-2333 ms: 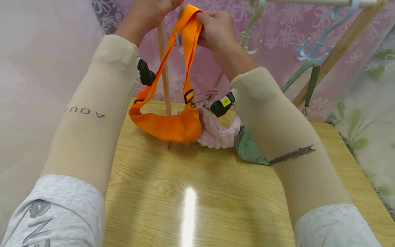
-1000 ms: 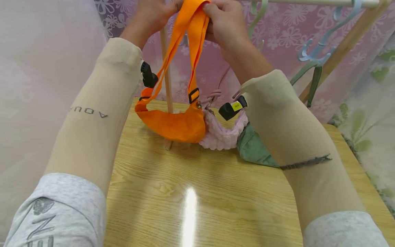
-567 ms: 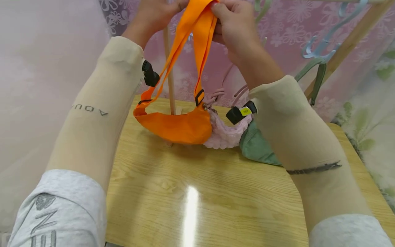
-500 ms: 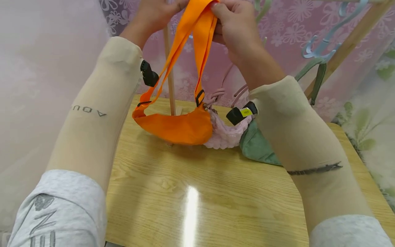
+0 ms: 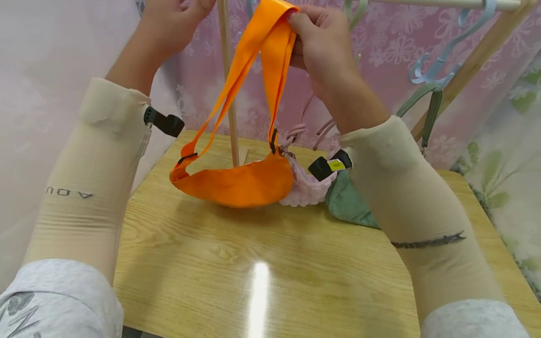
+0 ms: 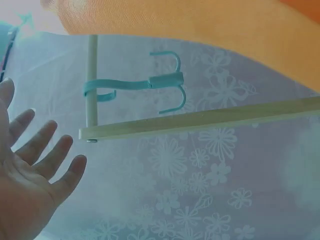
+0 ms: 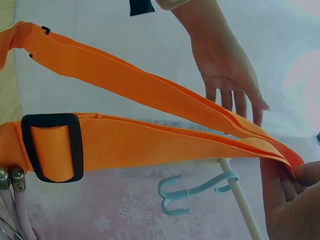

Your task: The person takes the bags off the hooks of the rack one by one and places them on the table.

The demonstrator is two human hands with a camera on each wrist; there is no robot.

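Note:
An orange sling bag hangs by its strap just above the table's back part. My right hand pinches the top fold of the orange strap between thumb and fingers. My left hand is raised to the left of the strap, apart from it. In the left wrist view, the fingers of that hand are spread and hold nothing. A light blue hook hanger hangs on the rack's rail, with no strap on it. A black buckle sits on the strap.
A pink quilted bag and a green bag stand behind on the wooden table. The green bag's strap hangs on another blue hook. A pale green hook and wooden rack posts are nearby.
The strap came away from the blue hook towards me, between both hands. Since half a second ago, my left hand has let go and moved left. The bag has tilted and dropped slightly.

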